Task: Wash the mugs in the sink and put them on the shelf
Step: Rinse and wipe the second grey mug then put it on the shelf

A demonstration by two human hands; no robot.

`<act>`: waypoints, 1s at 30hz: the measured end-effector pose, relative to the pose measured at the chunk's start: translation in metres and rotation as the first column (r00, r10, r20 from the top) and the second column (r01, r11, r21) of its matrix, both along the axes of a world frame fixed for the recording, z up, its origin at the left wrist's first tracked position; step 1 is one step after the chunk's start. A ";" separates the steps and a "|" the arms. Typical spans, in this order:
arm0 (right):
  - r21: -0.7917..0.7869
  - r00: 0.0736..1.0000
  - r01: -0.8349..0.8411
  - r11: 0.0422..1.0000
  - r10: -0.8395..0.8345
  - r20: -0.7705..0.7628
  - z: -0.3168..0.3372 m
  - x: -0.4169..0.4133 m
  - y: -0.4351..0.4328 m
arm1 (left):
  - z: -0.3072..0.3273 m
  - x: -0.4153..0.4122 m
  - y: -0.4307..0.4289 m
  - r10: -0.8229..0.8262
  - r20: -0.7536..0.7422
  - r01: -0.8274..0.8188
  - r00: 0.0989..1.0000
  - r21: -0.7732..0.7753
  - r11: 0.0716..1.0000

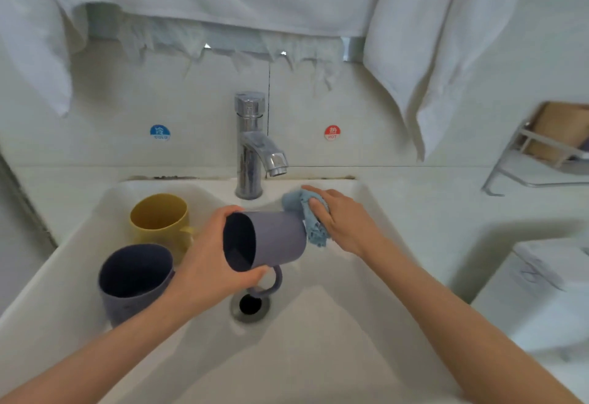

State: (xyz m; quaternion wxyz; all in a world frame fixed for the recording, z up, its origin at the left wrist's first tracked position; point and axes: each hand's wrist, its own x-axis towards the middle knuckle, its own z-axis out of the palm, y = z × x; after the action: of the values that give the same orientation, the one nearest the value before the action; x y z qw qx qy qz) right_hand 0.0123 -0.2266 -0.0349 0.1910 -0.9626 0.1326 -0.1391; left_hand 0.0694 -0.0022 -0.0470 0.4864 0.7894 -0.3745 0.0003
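Observation:
My left hand (210, 257) grips a purple mug (274, 239) by its rim, tipped on its side over the white sink (334, 340), mouth facing left and handle hanging down above the drain (250, 305). My right hand (341, 222) presses a light blue cloth (310, 220) against the mug's base. A yellow mug (159, 220) stands upright at the sink's back left. In front of it, by the left wall of the basin, stands a second purple mug (134, 279), also upright.
A chrome faucet (255, 148) rises at the back of the basin, with no water running. White towels (430, 53) hang above. A metal wire shelf (541, 161) holding a brown item is fixed to the wall at the right.

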 end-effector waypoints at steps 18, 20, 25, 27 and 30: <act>0.453 0.959 0.268 0.850 -0.283 -0.038 0.030 -0.081 -0.077 | 0.015 -0.035 -0.083 -0.125 -0.077 0.136 0.989 0.147 0.980; 0.313 0.931 0.364 0.877 -0.334 -0.147 0.032 -0.084 -0.084 | 0.015 -0.038 -0.089 -0.100 -0.121 0.116 0.988 0.141 0.983; 0.169 0.959 0.282 0.944 -0.276 -0.056 0.035 -0.078 -0.095 | 0.018 -0.041 -0.095 -0.081 -0.232 0.086 0.969 0.012 0.996; 0.143 0.959 0.283 0.948 -0.283 -0.017 0.032 -0.072 -0.097 | 0.021 -0.041 -0.096 -0.083 -0.271 0.076 0.959 -0.036 0.996; 0.056 0.951 0.297 0.953 -0.290 -0.110 0.020 -0.061 -0.098 | 0.027 -0.041 -0.096 -0.091 -0.340 0.048 0.936 -0.133 0.990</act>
State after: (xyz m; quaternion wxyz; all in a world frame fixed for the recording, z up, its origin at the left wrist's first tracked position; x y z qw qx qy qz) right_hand -0.0492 -0.3249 -0.0149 0.1956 -0.9305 0.2886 -0.1125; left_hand 0.0281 -0.0987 -0.0199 0.5916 0.7321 -0.3106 -0.1324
